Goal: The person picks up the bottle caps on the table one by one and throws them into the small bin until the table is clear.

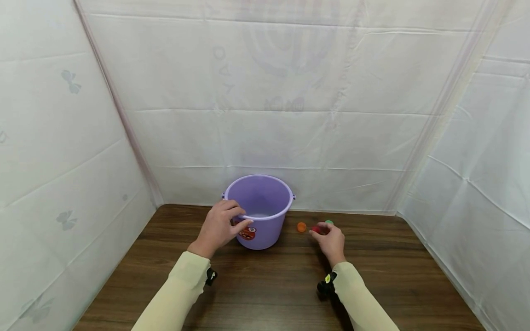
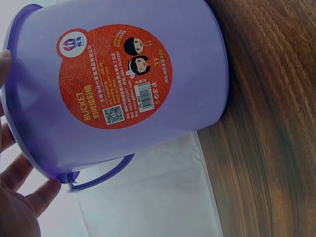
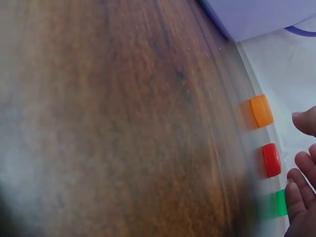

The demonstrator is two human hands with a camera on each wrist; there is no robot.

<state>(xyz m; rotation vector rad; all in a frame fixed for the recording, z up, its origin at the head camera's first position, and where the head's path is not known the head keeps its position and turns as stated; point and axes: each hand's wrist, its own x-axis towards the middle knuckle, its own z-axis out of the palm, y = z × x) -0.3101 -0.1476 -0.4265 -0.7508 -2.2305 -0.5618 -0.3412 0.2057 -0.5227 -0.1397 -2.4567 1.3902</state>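
A purple bucket [image 1: 267, 232] stands upright on the table, a round red label [image 2: 133, 74] on its side. My left hand [image 1: 218, 225] grips the bucket's near-left rim, fingers over the edge and thumb outside. To the right of the bucket lies a row of three small round plastic caps: an orange cap [image 3: 261, 111], a red cap [image 3: 271, 160] and a green cap [image 3: 281, 203]. Over the red one hovers my right hand [image 1: 332, 241], thumb and fingers spread apart with nothing between them. In the head view its fingers partly cover the red and green caps.
The dark wooden table [image 1: 256, 294] ends at a white sheet wall [image 1: 265, 138] close behind the bucket and caps. More white sheeting rises on the left and right sides. The bucket's handle [image 2: 106, 175] hangs down its back side.
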